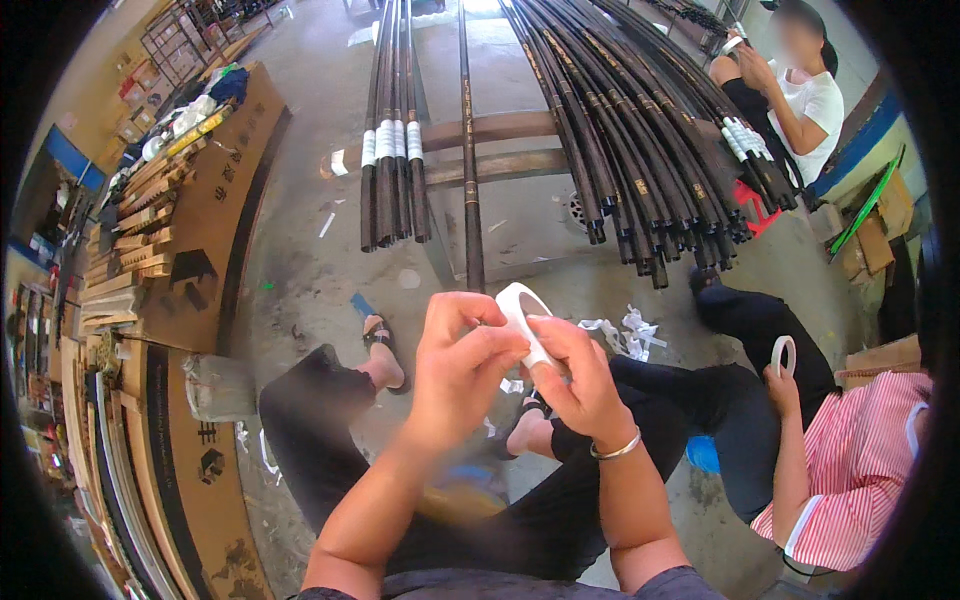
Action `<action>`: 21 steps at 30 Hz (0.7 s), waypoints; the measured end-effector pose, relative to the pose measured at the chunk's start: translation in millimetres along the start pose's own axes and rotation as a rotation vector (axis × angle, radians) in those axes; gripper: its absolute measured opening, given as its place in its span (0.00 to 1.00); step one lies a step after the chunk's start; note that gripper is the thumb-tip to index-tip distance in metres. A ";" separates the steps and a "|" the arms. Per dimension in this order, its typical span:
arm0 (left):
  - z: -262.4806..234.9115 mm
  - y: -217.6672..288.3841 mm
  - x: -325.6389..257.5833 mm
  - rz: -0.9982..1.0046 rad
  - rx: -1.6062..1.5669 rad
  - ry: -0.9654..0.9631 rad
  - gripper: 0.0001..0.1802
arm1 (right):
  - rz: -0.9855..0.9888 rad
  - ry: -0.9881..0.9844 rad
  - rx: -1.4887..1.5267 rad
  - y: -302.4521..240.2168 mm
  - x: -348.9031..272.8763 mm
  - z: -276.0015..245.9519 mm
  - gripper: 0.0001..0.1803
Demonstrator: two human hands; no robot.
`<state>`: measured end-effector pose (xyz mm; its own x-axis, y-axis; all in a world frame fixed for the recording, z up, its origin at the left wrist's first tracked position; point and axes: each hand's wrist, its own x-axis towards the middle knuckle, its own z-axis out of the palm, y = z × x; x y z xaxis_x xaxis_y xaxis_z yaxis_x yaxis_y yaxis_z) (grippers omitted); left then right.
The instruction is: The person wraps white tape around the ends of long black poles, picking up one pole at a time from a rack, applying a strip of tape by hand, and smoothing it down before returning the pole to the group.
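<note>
A roll of white tape [514, 306] is held up in front of me between both hands, its ring tilted. My right hand [583, 385], with a silver bangle at the wrist, grips the roll's near right side. My left hand [452, 362] is closed, thumb and fingertips pinched at the tape's near edge; whether a loose end lies between them is hidden. Just beyond the hands, a single dark pole [470, 170] points toward me, its near end partly behind my left hand and the roll.
Left of that pole lie several dark poles [382, 205] with white bands; a large bundle of poles [640, 150] lies right. They rest on a wooden beam [510, 127]. Two co-workers on the right hold tape rolls [783, 353]. Tape scraps [635, 335] litter the floor. Cardboard boxes [215, 220] stand left.
</note>
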<state>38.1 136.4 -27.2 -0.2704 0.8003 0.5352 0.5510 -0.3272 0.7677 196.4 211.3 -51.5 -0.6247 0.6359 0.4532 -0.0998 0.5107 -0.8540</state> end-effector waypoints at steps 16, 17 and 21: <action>20.5 -87.5 60.3 -0.880 -0.624 0.065 0.29 | 0.416 0.211 0.516 16.5 6.5 -9.3 0.06; 22.9 -93.6 63.2 -0.878 -0.667 0.074 0.28 | 0.435 0.215 0.540 16.2 6.6 -9.5 0.06; 33.8 -97.0 59.2 -0.773 -0.572 0.139 0.12 | 0.437 0.199 0.508 15.6 7.7 -9.3 0.06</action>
<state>-4.7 232.5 -81.9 -0.5076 0.8425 -0.1804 -0.2755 0.0397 0.9605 197.2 229.6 -59.0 -0.5411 0.8401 0.0374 -0.2520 -0.1196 -0.9603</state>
